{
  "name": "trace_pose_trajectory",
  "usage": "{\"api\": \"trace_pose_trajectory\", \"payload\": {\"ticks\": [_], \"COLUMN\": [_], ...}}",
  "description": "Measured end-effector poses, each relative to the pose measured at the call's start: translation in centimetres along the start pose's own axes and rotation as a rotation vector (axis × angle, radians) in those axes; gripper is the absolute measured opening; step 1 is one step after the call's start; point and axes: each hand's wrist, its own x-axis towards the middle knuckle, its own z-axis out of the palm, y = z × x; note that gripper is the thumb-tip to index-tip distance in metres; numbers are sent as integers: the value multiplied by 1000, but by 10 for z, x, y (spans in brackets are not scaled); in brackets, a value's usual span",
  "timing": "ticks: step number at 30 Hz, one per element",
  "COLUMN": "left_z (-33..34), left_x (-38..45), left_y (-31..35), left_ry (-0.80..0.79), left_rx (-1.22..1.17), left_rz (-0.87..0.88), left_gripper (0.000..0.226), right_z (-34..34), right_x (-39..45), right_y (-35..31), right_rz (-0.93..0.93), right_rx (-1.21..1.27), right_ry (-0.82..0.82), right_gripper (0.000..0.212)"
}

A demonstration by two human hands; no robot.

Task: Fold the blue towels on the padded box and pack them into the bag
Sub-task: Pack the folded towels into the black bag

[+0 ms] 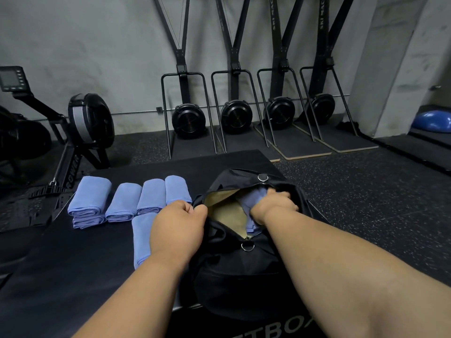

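The left hand (179, 223) pinched the rim of the black bag (234, 264) while the right hand (278, 204) gripped a blue towel (253, 198) inside.

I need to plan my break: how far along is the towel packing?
Folding looks done: six folded towels lie on the padded box. In hand: the right hand pushes one towel into the bag while the left hand holds it open. Left: packing those six.
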Motion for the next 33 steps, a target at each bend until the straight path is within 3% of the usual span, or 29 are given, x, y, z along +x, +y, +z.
{"api": "trace_pose_trajectory", "payload": {"ticks": [6,12,17,21,24,28,33], "left_z": [3,3,3,4,-1,-12,-23], "left_x": [-2,-3,-10,-18,-25,-29,-31], "left_y": [2,6,14,18,17,12,-3], "left_ry": [1,-28,-30,-65,-80,-80,-82], "left_rx": [23,58,9,-8,-44,-65,-52], "left_rz": [-2,0,2,6,-3,-18,-53], "left_gripper": [36,29,28,25,25,26,27], "right_z": [2,14,29,34,36,38,36], "right_x": [8,11,2,-8,-15,-14,-4], "right_y": [-10,-13,-2,6,9,11,7], "right_rz": [18,-34,-117,-171,-281,-560,-687], "right_rx": [102,0,-88,-100,-177,-390,-574], "right_ry": [23,51,89,83,129,235,136], "right_gripper": [83,86,113,117,106,94,100]}}
